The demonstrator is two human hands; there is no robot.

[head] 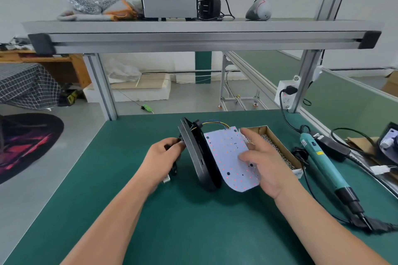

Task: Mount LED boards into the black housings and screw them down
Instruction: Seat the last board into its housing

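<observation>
Table (103,178): green mat surface; both forearms reach in over it from the near edge.
Left hand (164,154): fingers curled, gripping the black housing by a dark part on its back. What that part is cannot be made out. A small white piece shows just below the wrist.
Black housing (201,157): rounded shell tipped up steeply on its edge, lower end touching the table and open face turned to the right, toward the board.
Wires (215,123): a thin coloured bundle running from the housing's upper end to the top edge of the board.
LED board (228,155): white, dotted with small red and yellow points, leaning just beside the housing's open face and not seated in it.
Right hand (266,163): pinches the board's right edge, thumb laid on its face and index finger stretched along the edge.
Cardboard box (272,135): open and filled with small silver screws, partly behind the right hand.
Electric screwdriver (323,165): teal body, lying on the table right of the box with its cable attached.
</observation>
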